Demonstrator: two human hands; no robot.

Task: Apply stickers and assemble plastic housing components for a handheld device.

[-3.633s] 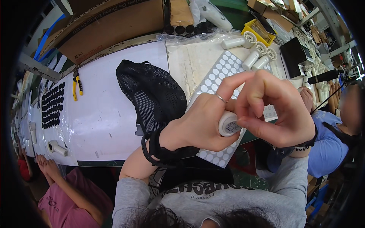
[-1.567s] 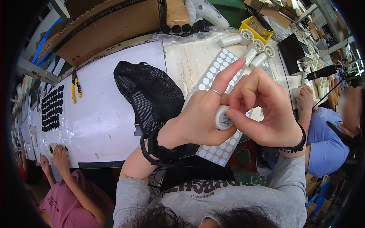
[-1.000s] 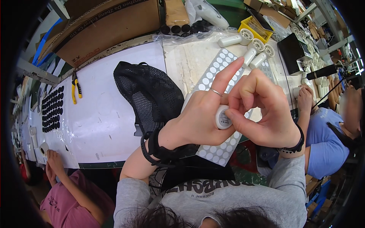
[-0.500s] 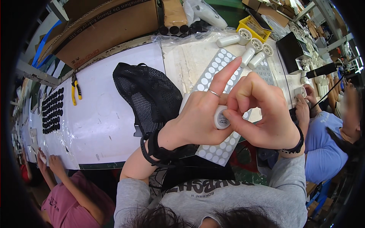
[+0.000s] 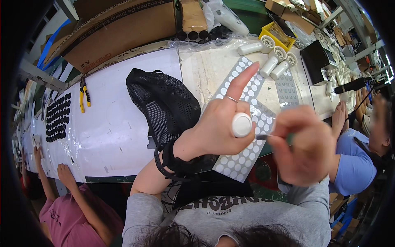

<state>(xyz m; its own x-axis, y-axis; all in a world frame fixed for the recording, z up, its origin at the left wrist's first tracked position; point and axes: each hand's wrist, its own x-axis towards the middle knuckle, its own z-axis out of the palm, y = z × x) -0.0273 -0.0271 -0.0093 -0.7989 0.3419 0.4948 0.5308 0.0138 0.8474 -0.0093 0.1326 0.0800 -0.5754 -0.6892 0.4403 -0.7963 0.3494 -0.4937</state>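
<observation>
White part [image 5: 241, 124] in left hand [image 5: 222, 127], sticker [image 5: 264, 136] perhaps in right hand [image 5: 304, 148]

Brown carton [image 5: 123, 43]: at 11 o'clock, 1 long line of Latin lettering along a dark band [image 5: 117, 17], climbing toward 12 o'clock; lower on the same face, at 10 o'clock, reddish Latin capitals with 2 Chinese characters near them.
White plastic bag [image 5: 225, 15]: between 12 and 1 o'clock, a grey printed mark, too partial to read.
Grey label sheet [image 5: 286, 88]: at 2 o'clock, rows of tiny dark print, too small to read.
Grey sweatshirt [image 5: 255, 224]: between 5 and 6 o'clock, 1 line of large black capitals, 1 shorter line of small letters below.
Pink shirt [image 5: 78, 214]: at 8 o'clock, dark letters, only partly legible.
</observation>
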